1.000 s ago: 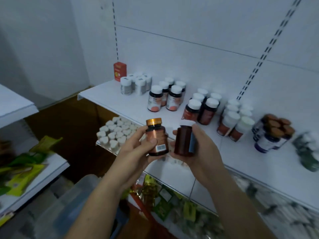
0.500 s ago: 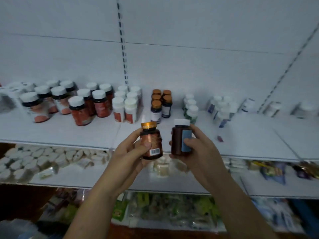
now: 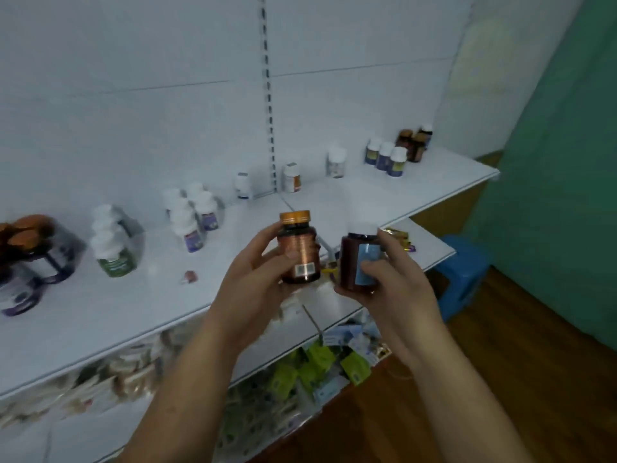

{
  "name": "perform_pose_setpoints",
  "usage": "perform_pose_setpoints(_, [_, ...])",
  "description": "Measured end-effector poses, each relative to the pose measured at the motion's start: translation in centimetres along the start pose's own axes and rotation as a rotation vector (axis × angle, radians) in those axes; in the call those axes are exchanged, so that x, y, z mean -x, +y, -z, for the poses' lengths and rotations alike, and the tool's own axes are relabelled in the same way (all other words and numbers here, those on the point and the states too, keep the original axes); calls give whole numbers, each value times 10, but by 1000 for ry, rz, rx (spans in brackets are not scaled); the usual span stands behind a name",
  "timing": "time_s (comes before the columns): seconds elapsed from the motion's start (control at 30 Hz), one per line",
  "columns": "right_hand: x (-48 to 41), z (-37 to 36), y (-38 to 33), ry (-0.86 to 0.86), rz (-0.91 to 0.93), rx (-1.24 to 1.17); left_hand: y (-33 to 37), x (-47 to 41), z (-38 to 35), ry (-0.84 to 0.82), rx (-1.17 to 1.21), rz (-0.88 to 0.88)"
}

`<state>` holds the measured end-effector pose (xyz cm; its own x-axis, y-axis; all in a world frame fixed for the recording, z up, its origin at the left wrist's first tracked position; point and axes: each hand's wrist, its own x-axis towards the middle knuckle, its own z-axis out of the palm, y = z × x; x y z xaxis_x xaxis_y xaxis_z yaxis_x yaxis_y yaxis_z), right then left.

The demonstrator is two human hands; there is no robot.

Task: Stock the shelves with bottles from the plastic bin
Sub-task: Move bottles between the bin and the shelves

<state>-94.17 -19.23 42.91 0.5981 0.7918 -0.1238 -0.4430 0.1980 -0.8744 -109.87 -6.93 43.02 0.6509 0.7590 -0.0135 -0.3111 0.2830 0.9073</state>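
I count two bottles, both held upright in front of the shelf (image 3: 100,305). The left hand (image 3: 253,285) curls fingers and thumb round one gold-capped bottle (image 3: 298,252), and the right hand (image 3: 394,289) grips one white-capped brown bottle (image 3: 350,262), thumb across its blue label. Far right, the dark jars (image 3: 414,145) overlap, so I can't count them.

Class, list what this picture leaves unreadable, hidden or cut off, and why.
1. Head view: label text on the gold-capped bottle, too small and blurred.
2. Head view: label of the white-capped bottle, partly covered by the right hand.
3. Head view: dark bottles at left edge, blurred and cut off.
4. Plastic bin: out of frame.
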Motion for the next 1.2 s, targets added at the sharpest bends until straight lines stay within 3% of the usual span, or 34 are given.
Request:
perform_pose_setpoints(0.13, [-7,47,-34,123,57,9,-23,-44,-56,-144,8,30])
perform_pose_setpoints(0.47, [-96,124,-103,282,154,57,-77,-173,-152,-320,27,72])
perform_pose_setpoints(0.93, [-258,231,-165,319,127,26,-128,-345,-268,-315,-16,151])
perform_pose_setpoints(1.2, [-331,315,-200,162,130,102,-161,-395,-329,-211,-5,81])
